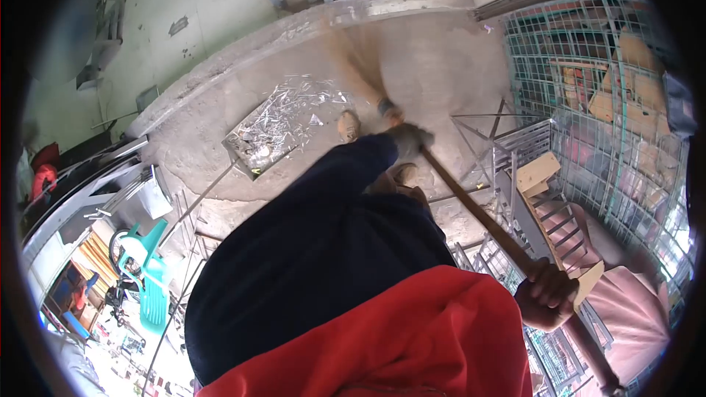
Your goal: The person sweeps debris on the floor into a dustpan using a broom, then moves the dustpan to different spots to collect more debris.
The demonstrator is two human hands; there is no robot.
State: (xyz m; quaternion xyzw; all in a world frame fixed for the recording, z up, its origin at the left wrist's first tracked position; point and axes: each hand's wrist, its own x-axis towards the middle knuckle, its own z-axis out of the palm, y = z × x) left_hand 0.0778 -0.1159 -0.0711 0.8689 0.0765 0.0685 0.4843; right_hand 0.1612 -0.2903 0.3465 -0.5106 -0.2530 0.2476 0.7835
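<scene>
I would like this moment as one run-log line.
left hand: gripping broom handle near blurred bristles | right hand: gripping handle farther from bristles | shiny scraps: beside left shoe

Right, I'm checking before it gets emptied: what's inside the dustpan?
Inside the dustpan lie thin, shiny scraps, with more on the floor just beyond it. They cover much of its bottom, so whatever is under them can't be seen.

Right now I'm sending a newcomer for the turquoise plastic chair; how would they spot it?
From the dark sleeve crossing the middle of the view, look to the bright lower left, past the concrete floor. The chair is there, its bright turquoise and slatted panel unlike the orange-brown boards nearby.
</scene>
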